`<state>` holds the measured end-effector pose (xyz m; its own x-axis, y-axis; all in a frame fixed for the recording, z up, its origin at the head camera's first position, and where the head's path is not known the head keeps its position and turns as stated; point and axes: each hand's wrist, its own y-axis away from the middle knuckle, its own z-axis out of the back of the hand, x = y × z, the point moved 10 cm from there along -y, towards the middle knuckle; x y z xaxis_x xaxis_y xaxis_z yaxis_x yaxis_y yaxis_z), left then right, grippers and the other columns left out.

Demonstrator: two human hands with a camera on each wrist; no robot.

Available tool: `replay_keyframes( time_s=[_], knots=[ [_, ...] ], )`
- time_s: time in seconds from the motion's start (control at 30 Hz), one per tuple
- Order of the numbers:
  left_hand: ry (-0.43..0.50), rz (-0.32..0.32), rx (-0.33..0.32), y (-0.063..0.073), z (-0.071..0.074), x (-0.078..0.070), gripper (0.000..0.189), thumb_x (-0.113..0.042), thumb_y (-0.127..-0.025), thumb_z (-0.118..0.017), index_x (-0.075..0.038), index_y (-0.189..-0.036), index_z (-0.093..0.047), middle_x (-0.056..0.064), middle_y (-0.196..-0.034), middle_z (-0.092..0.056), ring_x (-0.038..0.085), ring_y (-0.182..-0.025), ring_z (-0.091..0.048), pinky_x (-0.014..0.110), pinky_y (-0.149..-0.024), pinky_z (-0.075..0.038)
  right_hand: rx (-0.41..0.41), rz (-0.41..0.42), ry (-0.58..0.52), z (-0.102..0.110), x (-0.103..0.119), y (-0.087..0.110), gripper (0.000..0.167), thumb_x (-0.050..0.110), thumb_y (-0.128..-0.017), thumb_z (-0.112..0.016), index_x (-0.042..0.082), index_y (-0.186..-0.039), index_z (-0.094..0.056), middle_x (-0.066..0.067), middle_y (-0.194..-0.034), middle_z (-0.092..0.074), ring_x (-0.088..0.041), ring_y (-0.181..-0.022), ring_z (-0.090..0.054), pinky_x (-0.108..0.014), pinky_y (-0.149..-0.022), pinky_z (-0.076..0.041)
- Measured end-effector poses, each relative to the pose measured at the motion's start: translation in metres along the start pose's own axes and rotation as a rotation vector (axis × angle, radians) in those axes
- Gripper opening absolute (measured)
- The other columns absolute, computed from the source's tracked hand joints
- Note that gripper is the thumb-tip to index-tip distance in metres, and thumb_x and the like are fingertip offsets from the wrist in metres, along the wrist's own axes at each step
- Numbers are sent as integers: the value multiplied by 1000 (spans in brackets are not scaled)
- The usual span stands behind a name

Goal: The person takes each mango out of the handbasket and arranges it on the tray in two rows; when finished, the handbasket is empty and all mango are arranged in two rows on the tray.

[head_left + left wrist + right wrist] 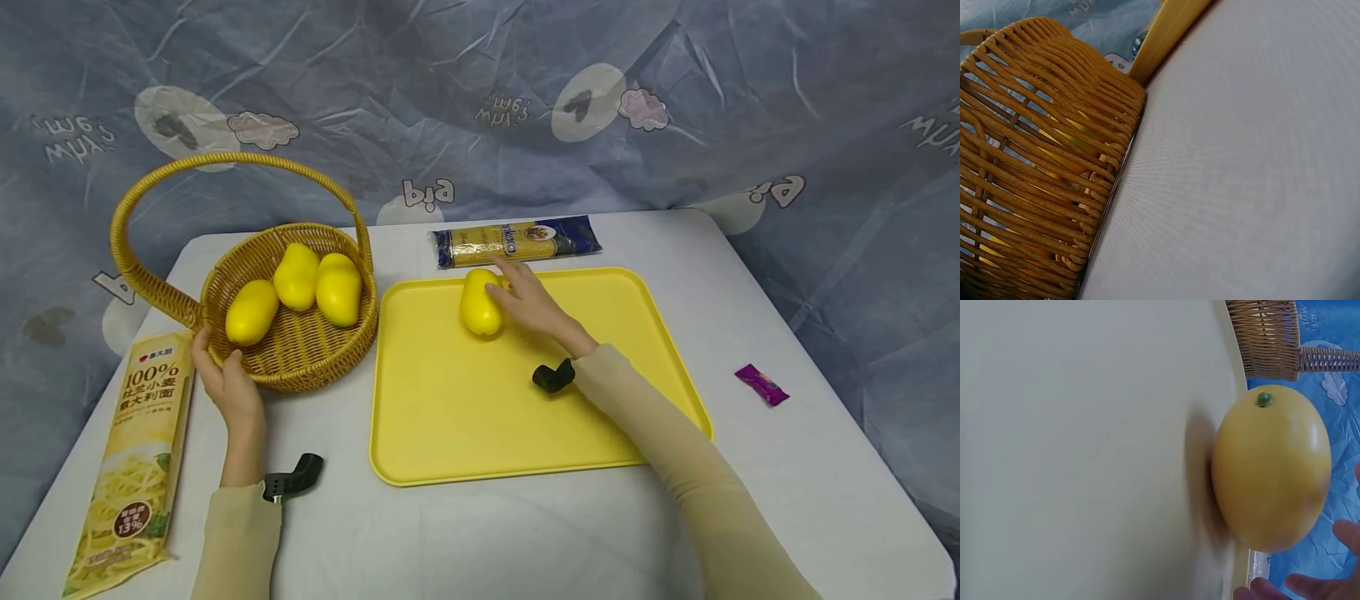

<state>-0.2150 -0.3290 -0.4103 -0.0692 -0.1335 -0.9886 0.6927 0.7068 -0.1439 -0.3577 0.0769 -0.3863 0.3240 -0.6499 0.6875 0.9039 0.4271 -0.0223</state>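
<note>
A yellow mango (481, 304) with a green stem end lies near the far edge of the yellow tray (450, 417). Beside it on the right is my right hand (534, 302), fingers spread; the right wrist view has these fingers (1313, 586) just apart from the mango (1272, 472). My left hand (228, 383) holds the near left side of a wicker basket (318, 371) by its rim, close to the foot of the handle. Three yellow mangoes (296, 279) lie inside. The left wrist view contains the basket's woven wall (1041, 162) but no part of the hand.
A long pasta packet (138, 450) lies left of the basket. Behind the tray is a blue and yellow spaghetti packet (517, 242). A small purple wrapped sweet (762, 385) lies on the white table (810, 500) at right. Patterned grey-blue cloth (480, 100) hangs behind.
</note>
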Motion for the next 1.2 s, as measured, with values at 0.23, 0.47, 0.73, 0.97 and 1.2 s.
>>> replay_keyframes(
  time_s=[0.23,0.47,0.73,0.97,1.2],
  knots=[
    [7,5,-1,-1,0,0,50,-6,-92,-30,-13,-141,-32,0,-152,-26,3,-142,-18,11,-112,-12,-31,6,37,9,7,-1,60,34,-98,-43,17,-150,-20,-19,-154,-22,-36,-143,-19,-57,-113,-20],
    [21,18,-3,-1,0,1,50,-5,-92,-30,-14,-141,-33,-1,-152,-27,3,-142,-18,11,-112,-12,-63,37,45,15,22,3,61,27,-95,-51,18,-149,-25,-19,-150,-27,-35,-129,-38,-54,-105,-34],
    [6,28,0,-2,1,1,51,-6,-93,-30,-15,-142,-31,-1,-153,-25,3,-142,-16,14,-114,-11,-103,138,23,16,54,11,58,19,-93,-54,13,-145,-32,-16,-143,-36,-32,-115,-48,-45,-91,-45],
    [6,44,-3,-1,3,3,51,-8,-93,-29,-18,-142,-31,-1,-153,-25,3,-142,-16,15,-114,-10,-110,201,-14,8,80,10,56,17,-91,-55,12,-143,-36,-15,-141,-40,-32,-113,-51,-42,-89,-48],
    [16,31,-3,1,0,1,50,-7,-92,-29,-16,-142,-32,0,-152,-26,3,-142,-18,13,-112,-12,-93,274,-41,-8,109,9,54,15,-91,-55,11,-142,-37,-13,-140,-42,-31,-114,-52,-42,-92,-47]
  ],
)
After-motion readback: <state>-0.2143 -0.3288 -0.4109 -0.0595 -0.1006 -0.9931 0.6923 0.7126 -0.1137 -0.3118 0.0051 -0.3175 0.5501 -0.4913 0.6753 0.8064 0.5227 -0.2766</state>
